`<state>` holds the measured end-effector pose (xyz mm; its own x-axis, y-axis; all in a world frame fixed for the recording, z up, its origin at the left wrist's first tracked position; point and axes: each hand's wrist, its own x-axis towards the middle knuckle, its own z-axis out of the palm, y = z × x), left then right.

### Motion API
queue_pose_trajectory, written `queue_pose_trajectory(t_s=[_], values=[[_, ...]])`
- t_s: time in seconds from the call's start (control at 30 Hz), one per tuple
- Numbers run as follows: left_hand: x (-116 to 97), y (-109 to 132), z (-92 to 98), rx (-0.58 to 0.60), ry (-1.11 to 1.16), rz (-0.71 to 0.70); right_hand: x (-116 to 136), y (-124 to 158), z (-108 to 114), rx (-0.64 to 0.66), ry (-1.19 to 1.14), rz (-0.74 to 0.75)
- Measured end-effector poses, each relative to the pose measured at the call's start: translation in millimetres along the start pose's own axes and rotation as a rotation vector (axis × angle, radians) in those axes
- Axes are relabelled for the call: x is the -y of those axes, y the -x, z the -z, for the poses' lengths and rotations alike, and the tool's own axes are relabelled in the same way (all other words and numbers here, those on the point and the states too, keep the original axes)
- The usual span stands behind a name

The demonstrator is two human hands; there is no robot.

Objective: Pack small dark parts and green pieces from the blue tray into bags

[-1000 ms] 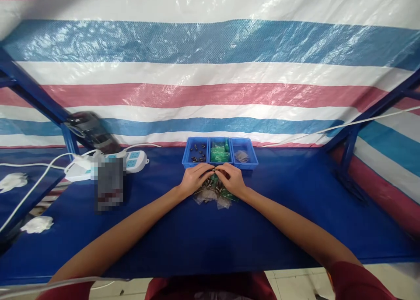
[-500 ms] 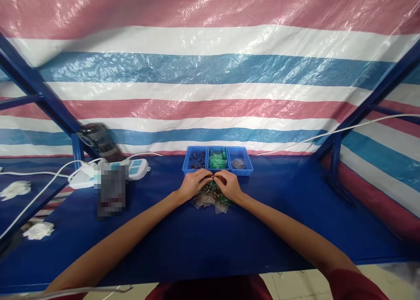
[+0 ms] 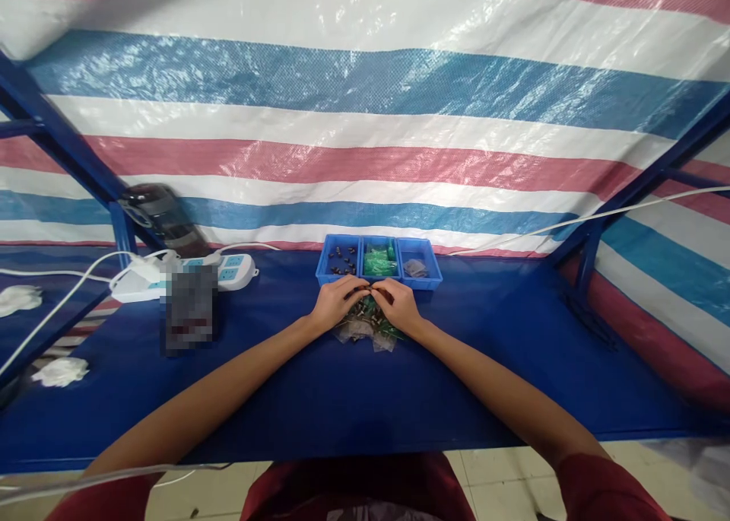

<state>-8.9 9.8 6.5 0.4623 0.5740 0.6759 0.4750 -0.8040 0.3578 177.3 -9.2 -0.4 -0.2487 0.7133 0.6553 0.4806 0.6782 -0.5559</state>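
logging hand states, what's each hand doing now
Left hand: closed, fingertips on the pile of small parts; held item unclear.
Right hand: closed, same pile, held item unclear.

a white plastic power strip lies on the blue table cover near a dark, perhaps glass, bottle. crumpled white cloths sit far left; a striped red, white and blue tarp hangs behind.

My view has dipped since half a second ago, so more of the dark red shirt shows below the blue counter. The left hand and right hand have sunk closer onto the heap of small dark and green parts in clear bags. I cannot tell what either grip holds.
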Motion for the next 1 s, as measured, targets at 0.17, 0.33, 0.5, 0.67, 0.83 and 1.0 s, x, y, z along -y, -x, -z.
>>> queue_pose_trajectory(t_s=[0.17, 0.33, 0.5, 0.67, 0.83, 1.0], values=[[1.0, 1.6, -0.1, 0.006, -0.021, -0.014, 1.0, 0.0, -0.2, -0.016, 0.005, 0.005], [2.7, 3.0, -1.0, 0.003, -0.051, -0.003, 0.7, -0.5, -0.9, -0.016, 0.002, 0.005], [2.4, 3.1, -0.4, 0.016, -0.065, 0.012, -0.8, 0.2, -1.6, -0.016, -0.002, 0.010], [1.5, 2.7, 0.3, 0.023, -0.053, 0.027, -0.2, 0.3, -2.2, -0.013, 0.005, 0.013], [1.4, 2.6, 0.8, 0.029, -0.062, 0.038, 0.3, 0.2, -2.8, -0.015, 0.002, 0.020], [0.6, 2.1, 1.7, 0.045, -0.076, 0.042, -1.1, 0.4, -3.4, -0.032, -0.017, 0.034]])
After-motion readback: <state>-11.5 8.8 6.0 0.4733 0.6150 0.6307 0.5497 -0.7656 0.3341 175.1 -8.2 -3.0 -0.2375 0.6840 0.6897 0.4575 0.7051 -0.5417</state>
